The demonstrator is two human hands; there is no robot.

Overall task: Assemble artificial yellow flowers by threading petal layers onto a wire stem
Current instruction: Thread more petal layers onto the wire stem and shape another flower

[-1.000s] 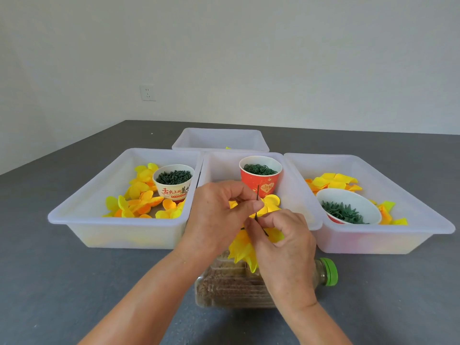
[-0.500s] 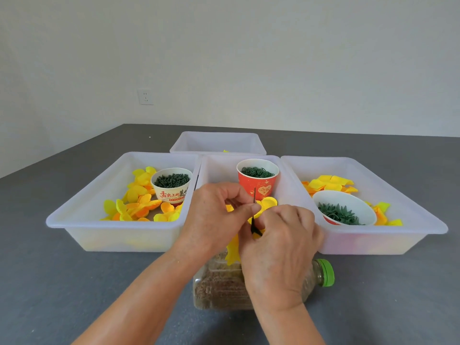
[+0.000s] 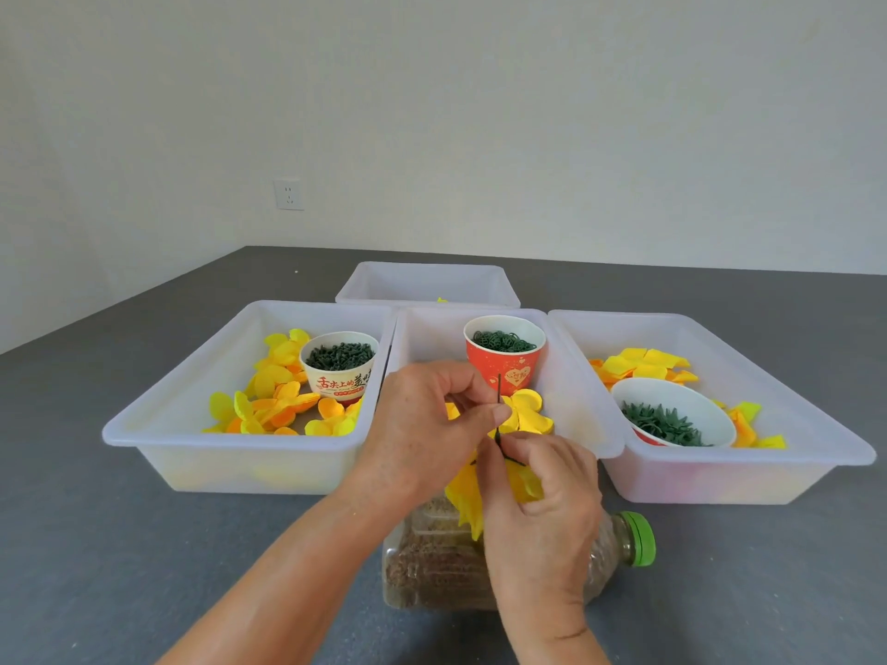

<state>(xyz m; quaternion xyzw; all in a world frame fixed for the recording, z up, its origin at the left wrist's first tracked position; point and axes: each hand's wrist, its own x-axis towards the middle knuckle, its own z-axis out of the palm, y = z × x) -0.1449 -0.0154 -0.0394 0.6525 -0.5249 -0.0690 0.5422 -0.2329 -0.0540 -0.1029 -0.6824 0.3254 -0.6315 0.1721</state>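
Grey table (image 3: 144, 544) lies bare in front of the middle tray (image 3: 576, 400), where we work. Our left hand (image 3: 422, 434) pinches the wire stem (image 3: 499, 391), which stands nearly upright; our right hand (image 3: 542, 496) pinches its lower part. Yellow petal layers (image 3: 525, 415) sit around it, partly hidden by our fingers, above a bottle (image 3: 619, 544) lying on its side.

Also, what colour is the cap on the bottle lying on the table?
Green cap, head view.
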